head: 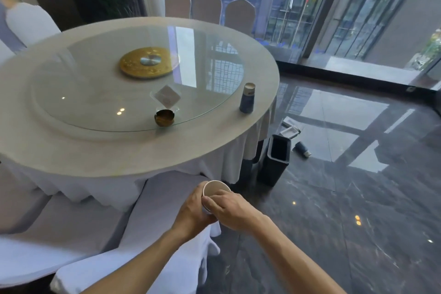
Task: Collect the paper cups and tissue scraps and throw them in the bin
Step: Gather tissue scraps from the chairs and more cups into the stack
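Note:
A paper cup (pixel 215 188) with a white inside sits between both my hands, low in the view beside the table. My left hand (pixel 192 210) wraps around its side. My right hand (pixel 230 207) grips its near rim with fingers over the edge. A stack of dark blue paper cups (pixel 247 98) stands upside down on the round table's right edge. Another dark blue cup (pixel 302 148) lies on its side on the floor behind the dark bin (pixel 274 162). The bin stands open on the floor at the table's right. I see no tissue scraps.
The round table (pixel 71 150) carries a glass turntable (pixel 100 93), a gold centre disc (pixel 148 62), a small brown ashtray (pixel 164 117) and a clear card stand (pixel 167 96). White-covered chairs (pixel 152 210) stand close in front of me. White trays (pixel 291 130) lie on the glossy dark floor.

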`<state>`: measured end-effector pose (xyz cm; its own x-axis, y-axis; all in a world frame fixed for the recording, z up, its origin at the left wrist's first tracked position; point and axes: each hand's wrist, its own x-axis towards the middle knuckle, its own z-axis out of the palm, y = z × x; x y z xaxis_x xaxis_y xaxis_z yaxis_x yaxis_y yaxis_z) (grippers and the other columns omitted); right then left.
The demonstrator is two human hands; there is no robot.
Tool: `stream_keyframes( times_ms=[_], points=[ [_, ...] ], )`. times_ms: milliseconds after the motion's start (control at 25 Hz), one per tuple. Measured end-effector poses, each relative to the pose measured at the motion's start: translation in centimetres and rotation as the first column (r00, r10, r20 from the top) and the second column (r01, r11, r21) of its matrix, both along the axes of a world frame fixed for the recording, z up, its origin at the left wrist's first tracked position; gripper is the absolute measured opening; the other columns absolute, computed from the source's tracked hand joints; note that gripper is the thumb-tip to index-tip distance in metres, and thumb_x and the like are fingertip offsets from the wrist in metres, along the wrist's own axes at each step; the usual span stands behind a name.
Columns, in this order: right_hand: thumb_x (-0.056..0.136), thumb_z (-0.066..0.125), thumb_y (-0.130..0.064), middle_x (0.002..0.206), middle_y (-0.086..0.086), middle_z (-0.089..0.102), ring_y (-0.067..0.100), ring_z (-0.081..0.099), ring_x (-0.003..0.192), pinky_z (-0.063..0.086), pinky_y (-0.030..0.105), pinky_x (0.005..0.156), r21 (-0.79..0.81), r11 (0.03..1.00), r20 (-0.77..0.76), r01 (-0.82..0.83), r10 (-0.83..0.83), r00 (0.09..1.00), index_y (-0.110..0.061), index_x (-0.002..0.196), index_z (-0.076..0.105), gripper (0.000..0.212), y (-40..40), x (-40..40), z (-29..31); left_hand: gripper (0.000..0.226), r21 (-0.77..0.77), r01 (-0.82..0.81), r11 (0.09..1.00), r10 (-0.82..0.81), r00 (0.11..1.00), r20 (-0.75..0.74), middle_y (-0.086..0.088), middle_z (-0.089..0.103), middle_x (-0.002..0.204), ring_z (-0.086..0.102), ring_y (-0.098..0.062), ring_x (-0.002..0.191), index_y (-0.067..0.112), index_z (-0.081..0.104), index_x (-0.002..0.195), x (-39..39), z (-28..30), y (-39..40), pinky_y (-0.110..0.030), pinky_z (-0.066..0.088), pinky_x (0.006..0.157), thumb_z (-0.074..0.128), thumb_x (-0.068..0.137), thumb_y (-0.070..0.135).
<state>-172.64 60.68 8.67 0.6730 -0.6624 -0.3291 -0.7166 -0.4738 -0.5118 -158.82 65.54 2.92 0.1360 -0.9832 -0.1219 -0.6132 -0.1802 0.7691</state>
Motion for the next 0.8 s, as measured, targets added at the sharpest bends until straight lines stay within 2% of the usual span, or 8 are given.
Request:
stream_keyframes(
  times_ms=[120, 240, 360, 440, 520, 680, 800],
  points=[
    [0.107, 0.025, -0.051, 0.083, 0.009, 0.061, 0.030, 0.055, 0.080, 0.048, 0.049, 0.079, -0.160, 0.984, 0.116, 0.083, -0.064, 0.991, -0.009, 0.079, 0.057, 0.060, -2.3, -3.0, -0.4, 0.073, -0.022, -0.017, 1.000, 0.015, 0.996, -0.083, 0.010, 0.065, 0.127, 0.066, -0.016, 0.112, 0.033, 0.051, 0.137, -2.0, 0.2, -2.5, -0.024, 0.055, 0.093, 0.087, 0.074, 0.042],
    [0.107, 0.023, -0.056, 0.075, 0.007, 0.059, 0.030, 0.054, 0.076, 0.047, 0.045, 0.077, -0.068, 0.983, 0.133, 0.171, -0.161, 0.978, -0.007, 0.075, 0.054, 0.066, -4.7, -5.9, -0.7, 0.084, 0.016, -0.055, 0.998, 0.056, 0.991, -0.119, 0.011, 0.064, 0.123, 0.065, -0.014, 0.108, 0.031, 0.050, 0.137, -4.1, 0.3, -5.5, -0.018, 0.048, 0.081, 0.087, 0.064, 0.046],
    [0.095, 0.011, -0.072, 0.092, 0.008, 0.070, 0.033, 0.061, 0.089, 0.049, 0.045, 0.089, 0.041, 0.984, -0.017, 0.174, -0.173, 0.985, -0.014, 0.097, 0.070, 0.083, -8.1, -7.9, -1.5, 0.090, 0.001, -0.012, 1.000, 0.012, 0.992, -0.129, 0.012, 0.061, 0.127, 0.063, -0.013, 0.111, 0.030, 0.048, 0.141, -6.6, -1.0, -9.3, -0.026, 0.051, 0.088, 0.079, 0.060, 0.055],
    [0.091, 0.011, -0.077, 0.109, 0.008, 0.072, 0.035, 0.064, 0.101, 0.049, 0.047, 0.097, 0.129, 0.973, -0.081, 0.190, -0.181, 0.980, -0.024, 0.110, 0.072, 0.083, -11.0, -8.7, -2.3, 0.089, -0.002, 0.011, 1.000, -0.011, 0.994, -0.110, 0.012, 0.059, 0.130, 0.061, -0.013, 0.113, 0.029, 0.046, 0.143, -7.8, -1.8, -11.9, -0.028, 0.052, 0.092, 0.074, 0.064, 0.057],
    [0.090, 0.015, -0.080, 0.116, 0.006, 0.071, 0.032, 0.064, 0.108, 0.047, 0.047, 0.102, 0.183, 0.963, -0.108, 0.196, -0.178, 0.978, -0.033, 0.114, 0.072, 0.077, -15.6, -9.5, -2.5, 0.085, -0.006, 0.003, 1.000, -0.004, 0.993, -0.121, 0.010, 0.060, 0.131, 0.062, -0.011, 0.114, 0.029, 0.046, 0.143, -8.7, -2.8, -16.0, -0.028, 0.053, 0.093, 0.073, 0.067, 0.056],
    [0.089, 0.021, -0.082, 0.117, 0.003, 0.071, 0.027, 0.064, 0.111, 0.049, 0.043, 0.102, 0.201, 0.961, -0.132, 0.190, -0.166, 0.977, -0.043, 0.117, 0.070, 0.069, -24.9, -10.4, -2.4, 0.083, -0.029, -0.025, 0.999, 0.020, 0.987, -0.159, 0.008, 0.061, 0.129, 0.061, -0.010, 0.113, 0.028, 0.050, 0.142, -9.4, -3.6, -25.2, -0.031, 0.053, 0.095, 0.075, 0.065, 0.047],
    [0.087, 0.028, -0.081, 0.106, 0.005, 0.072, 0.028, 0.065, 0.101, 0.053, 0.045, 0.093, 0.192, 0.965, -0.144, 0.181, -0.155, 0.977, -0.029, 0.111, 0.073, 0.072, -30.7, -10.5, -1.7, 0.088, -0.035, -0.073, 0.997, 0.066, 0.983, -0.169, 0.008, 0.059, 0.127, 0.060, -0.012, 0.113, 0.025, 0.052, 0.140, -9.7, -3.0, -30.6, -0.032, 0.052, 0.094, 0.074, 0.058, 0.051]
  ],
)
